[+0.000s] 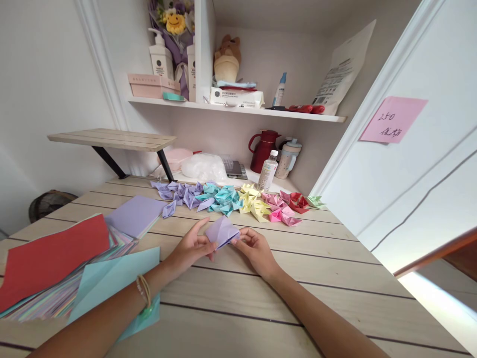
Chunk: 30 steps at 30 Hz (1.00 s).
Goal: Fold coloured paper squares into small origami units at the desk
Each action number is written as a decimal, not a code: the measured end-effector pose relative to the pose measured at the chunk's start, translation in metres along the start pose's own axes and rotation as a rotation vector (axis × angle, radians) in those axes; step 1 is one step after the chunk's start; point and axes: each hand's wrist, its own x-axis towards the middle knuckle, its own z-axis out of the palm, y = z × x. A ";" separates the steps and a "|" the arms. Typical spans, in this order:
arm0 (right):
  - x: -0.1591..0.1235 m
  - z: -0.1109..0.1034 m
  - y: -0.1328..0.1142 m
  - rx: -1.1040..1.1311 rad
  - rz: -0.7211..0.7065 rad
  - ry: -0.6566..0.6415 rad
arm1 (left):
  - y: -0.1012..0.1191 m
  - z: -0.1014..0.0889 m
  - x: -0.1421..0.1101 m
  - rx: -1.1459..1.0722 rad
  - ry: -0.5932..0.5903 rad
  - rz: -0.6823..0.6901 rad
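Observation:
A partly folded sheet of purple origami paper (222, 230) is held above the middle of the table. My left hand (196, 242) pinches its left lower edge between thumb and fingers, with the index finger stretched out. At the right corner, my right hand (255, 247) grips it with thumb and fingertips. Beyond the hands lies a row of folded paper pieces, grouped by colour: purple ones (182, 194), blue ones (222, 199), yellow ones (255, 204), pink ones (283, 214), a red one (298, 202) and a green one (316, 201).
At left lie a stack of coloured paper with a red sheet (55, 261) on top, a purple paper pad (136, 215) and a blue sheet (112, 278) under my left forearm. A bottle (267, 171) and a red jug (264, 151) stand behind. A small raised shelf (112, 139) overhangs the back left.

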 end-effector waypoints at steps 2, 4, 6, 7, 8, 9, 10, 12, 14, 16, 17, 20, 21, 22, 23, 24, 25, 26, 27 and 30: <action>0.000 0.000 -0.001 -0.028 -0.019 0.017 | 0.002 -0.001 -0.002 -0.036 -0.037 -0.007; -0.001 0.000 -0.001 -0.066 -0.035 0.041 | 0.002 -0.003 -0.002 -0.051 -0.138 -0.028; -0.001 -0.001 -0.002 -0.094 -0.041 0.065 | 0.002 -0.003 -0.003 -0.043 -0.204 -0.043; -0.001 -0.001 -0.002 -0.102 -0.040 0.073 | 0.002 -0.002 -0.002 -0.039 -0.198 -0.043; -0.001 -0.001 -0.002 -0.106 -0.038 0.077 | 0.002 -0.001 -0.002 -0.038 -0.165 -0.039; -0.002 -0.001 -0.002 -0.107 -0.036 0.077 | 0.001 0.000 -0.002 -0.040 -0.122 -0.033; -0.002 0.000 -0.002 -0.108 -0.036 0.073 | 0.001 0.001 -0.001 -0.045 -0.084 -0.029; -0.003 0.001 -0.004 -0.119 -0.037 0.053 | 0.001 0.003 0.000 -0.049 -0.045 -0.031; -0.004 0.002 -0.005 -0.144 -0.041 0.022 | 0.001 0.004 0.001 -0.032 -0.058 -0.039; -0.005 0.002 -0.005 -0.175 -0.043 -0.009 | 0.001 0.004 0.001 -0.001 -0.073 -0.036; -0.005 0.003 -0.005 -0.187 -0.039 -0.023 | 0.001 0.005 0.001 0.013 -0.075 -0.029; -0.004 0.003 -0.004 -0.205 -0.027 -0.044 | 0.002 0.005 -0.001 0.036 -0.067 0.004; -0.004 0.003 -0.004 -0.209 -0.028 -0.045 | 0.002 0.004 -0.001 0.043 -0.061 0.015; -0.004 0.004 -0.004 -0.216 -0.033 -0.044 | 0.001 0.004 -0.001 0.053 -0.053 0.026; -0.004 0.004 -0.005 -0.227 -0.042 -0.041 | 0.001 0.004 -0.001 0.061 -0.042 0.036; -0.004 0.004 -0.006 -0.242 -0.052 -0.039 | 0.001 0.003 -0.001 0.067 -0.026 0.046; -0.005 0.004 -0.007 -0.258 -0.061 -0.039 | 0.000 0.003 0.000 0.071 -0.006 0.052; -0.005 0.004 -0.008 -0.274 -0.071 -0.039 | 0.000 0.003 0.000 0.069 0.018 0.055; -0.006 0.004 -0.008 -0.290 -0.081 -0.043 | -0.001 0.003 0.000 0.063 0.045 0.055; -0.007 0.004 -0.009 -0.300 -0.097 -0.057 | -0.002 0.002 0.001 0.055 0.114 0.048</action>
